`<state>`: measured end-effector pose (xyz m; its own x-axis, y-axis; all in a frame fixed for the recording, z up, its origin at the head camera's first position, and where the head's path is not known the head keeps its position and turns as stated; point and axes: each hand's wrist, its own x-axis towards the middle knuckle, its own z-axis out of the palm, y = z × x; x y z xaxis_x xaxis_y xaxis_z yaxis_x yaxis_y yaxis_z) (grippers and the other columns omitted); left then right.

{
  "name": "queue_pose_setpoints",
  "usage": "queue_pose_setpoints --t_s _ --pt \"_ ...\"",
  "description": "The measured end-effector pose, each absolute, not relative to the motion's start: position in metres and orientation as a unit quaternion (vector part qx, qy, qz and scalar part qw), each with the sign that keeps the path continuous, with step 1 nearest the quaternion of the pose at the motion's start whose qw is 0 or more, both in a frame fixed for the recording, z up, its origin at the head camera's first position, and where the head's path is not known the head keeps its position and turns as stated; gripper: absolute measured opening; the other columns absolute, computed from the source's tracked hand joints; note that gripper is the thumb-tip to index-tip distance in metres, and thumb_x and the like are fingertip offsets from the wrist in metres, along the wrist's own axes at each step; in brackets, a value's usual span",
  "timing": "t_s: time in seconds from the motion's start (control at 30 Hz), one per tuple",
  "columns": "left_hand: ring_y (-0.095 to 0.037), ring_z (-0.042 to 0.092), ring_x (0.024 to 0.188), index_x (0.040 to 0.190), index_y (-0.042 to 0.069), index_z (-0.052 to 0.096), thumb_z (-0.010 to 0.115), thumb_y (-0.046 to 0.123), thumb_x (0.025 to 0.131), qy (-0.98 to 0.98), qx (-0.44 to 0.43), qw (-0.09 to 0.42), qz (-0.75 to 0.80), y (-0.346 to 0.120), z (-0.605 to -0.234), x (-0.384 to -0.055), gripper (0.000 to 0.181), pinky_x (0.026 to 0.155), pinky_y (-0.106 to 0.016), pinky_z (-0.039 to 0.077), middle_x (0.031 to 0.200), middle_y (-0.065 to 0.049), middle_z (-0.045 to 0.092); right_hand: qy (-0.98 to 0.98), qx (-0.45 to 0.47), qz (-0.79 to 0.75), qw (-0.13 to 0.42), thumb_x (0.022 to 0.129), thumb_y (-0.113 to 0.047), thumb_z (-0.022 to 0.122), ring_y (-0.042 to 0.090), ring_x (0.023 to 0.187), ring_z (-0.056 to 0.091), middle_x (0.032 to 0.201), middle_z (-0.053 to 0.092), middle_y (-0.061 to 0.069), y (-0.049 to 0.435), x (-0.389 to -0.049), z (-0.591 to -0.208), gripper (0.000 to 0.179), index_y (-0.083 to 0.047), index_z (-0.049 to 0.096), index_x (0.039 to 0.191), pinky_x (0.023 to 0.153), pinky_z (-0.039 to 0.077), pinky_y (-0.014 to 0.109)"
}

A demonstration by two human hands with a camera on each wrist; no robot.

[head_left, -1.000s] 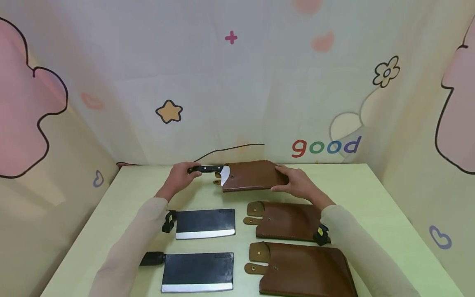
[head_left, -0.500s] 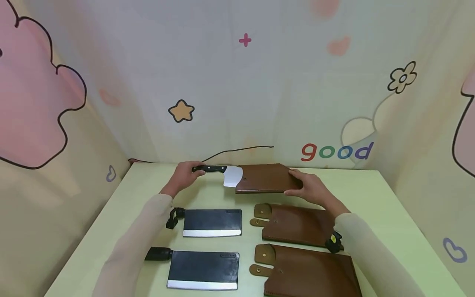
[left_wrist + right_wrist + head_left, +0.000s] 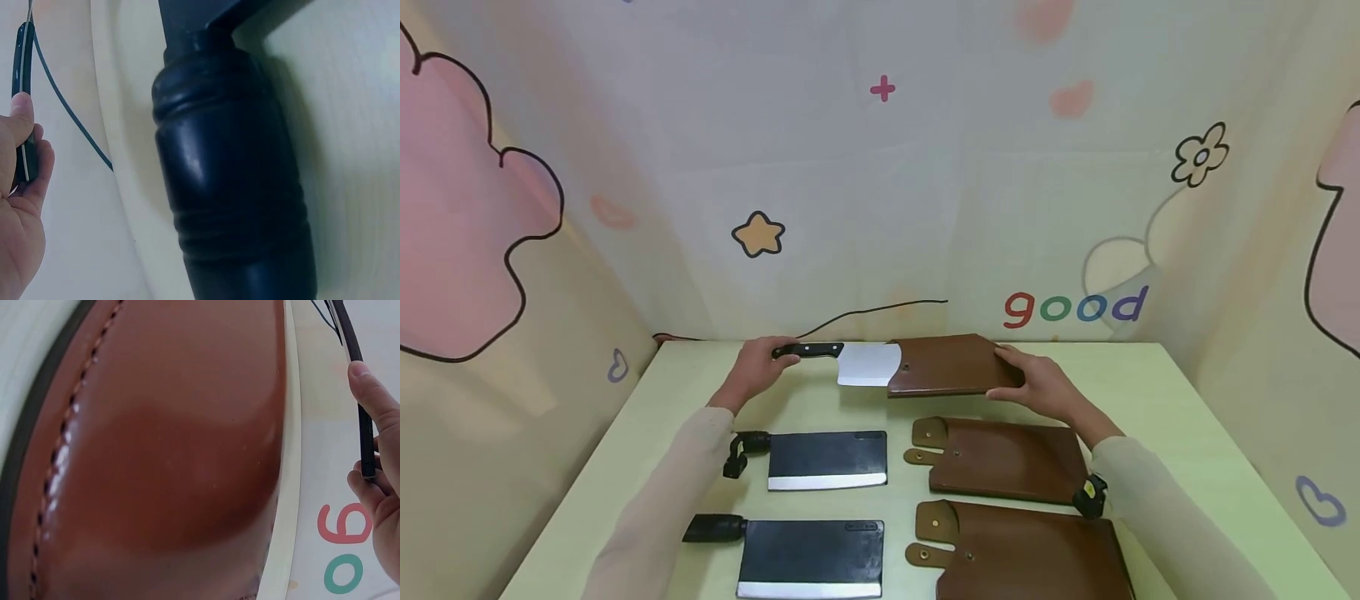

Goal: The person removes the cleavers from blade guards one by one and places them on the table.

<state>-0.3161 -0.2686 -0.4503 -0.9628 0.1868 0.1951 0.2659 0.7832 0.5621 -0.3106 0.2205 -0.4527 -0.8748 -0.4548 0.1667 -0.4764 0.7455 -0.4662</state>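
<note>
In the head view my left hand (image 3: 755,369) grips the black riveted handle of a cleaver (image 3: 868,364) by its end. Its bright blade is bare near the handle, and the rest is hidden inside a brown leather sheath (image 3: 951,367). My right hand (image 3: 1037,383) pinches the far end of that sheath, thumb in front. Both are held above the back of the table. The left wrist view shows the thumb and fingers around the cleaver handle (image 3: 25,62). In the right wrist view the thumb and fingers hold the sheath's edge (image 3: 364,425).
Two dark-bladed cleavers lie on the table (image 3: 625,500): a nearer one (image 3: 812,554) and a farther one (image 3: 827,458). To their right lie two more brown sheaths, a farther one (image 3: 1007,462) and a nearer one (image 3: 1037,554), with snap straps. A patterned cloth wall (image 3: 820,167) stands behind.
The cleaver has slid leftward out of the sheath relative to it, so more bright blade shows than a second ago. The hands are farther apart, and the head view has shifted slightly.
</note>
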Motion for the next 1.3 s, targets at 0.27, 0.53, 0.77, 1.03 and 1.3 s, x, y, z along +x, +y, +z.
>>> queue_pose_setpoints --t_s 0.27,0.53,0.77,1.03,1.3 --pt "-0.038 0.064 0.117 0.132 0.0 0.067 0.068 0.018 0.1 -0.941 -0.114 0.076 -0.311 -0.277 -0.453 -0.314 0.036 0.099 -0.054 0.049 0.13 -0.022 0.067 -0.934 0.245 0.258 0.019 0.087 -0.034 0.083 0.049 0.138 0.046 0.154 0.044 0.028 0.227 -0.31 -0.45 0.087 0.003 0.042 0.153 0.108 0.04 0.061" --pt "-0.037 0.065 0.113 0.132 0.001 0.067 0.068 0.019 0.1 -0.941 -0.119 0.082 -0.305 -0.281 -0.452 -0.317 0.037 0.095 -0.054 0.05 0.128 -0.022 0.068 -0.935 0.24 0.261 0.033 0.086 -0.033 0.084 0.048 0.137 0.048 0.154 0.045 0.027 0.236 -0.31 -0.448 0.087 0.003 0.043 0.152 0.108 0.041 0.06" --pt "-0.038 0.066 0.111 0.128 0.001 0.069 0.07 0.017 0.099 -0.943 -0.119 0.096 -0.297 -0.289 -0.455 -0.312 0.034 0.094 -0.055 0.05 0.123 -0.022 0.07 -0.934 0.238 0.261 0.044 0.086 -0.032 0.084 0.048 0.134 0.05 0.152 0.047 0.026 0.242 -0.308 -0.45 0.084 0.002 0.044 0.152 0.106 0.043 0.06" --pt "-0.038 0.066 0.111 0.13 0.001 0.068 0.069 0.019 0.099 -0.946 -0.113 0.093 -0.288 -0.302 -0.465 -0.299 0.036 0.092 -0.055 0.051 0.123 -0.022 0.07 -0.939 0.236 0.247 0.042 0.086 -0.033 0.084 0.05 0.135 0.049 0.152 0.047 0.027 0.255 -0.296 -0.458 0.083 0.002 0.045 0.151 0.105 0.044 0.061" --pt "-0.04 0.066 0.112 0.13 0.0 0.067 0.068 0.018 0.099 -0.949 -0.102 0.101 -0.281 -0.323 -0.46 -0.306 0.036 0.092 -0.056 0.051 0.124 -0.024 0.069 -0.939 0.239 0.24 0.055 0.086 -0.034 0.084 0.052 0.136 0.046 0.152 0.045 0.029 0.265 -0.305 -0.449 0.085 0.005 0.045 0.15 0.106 0.041 0.064"
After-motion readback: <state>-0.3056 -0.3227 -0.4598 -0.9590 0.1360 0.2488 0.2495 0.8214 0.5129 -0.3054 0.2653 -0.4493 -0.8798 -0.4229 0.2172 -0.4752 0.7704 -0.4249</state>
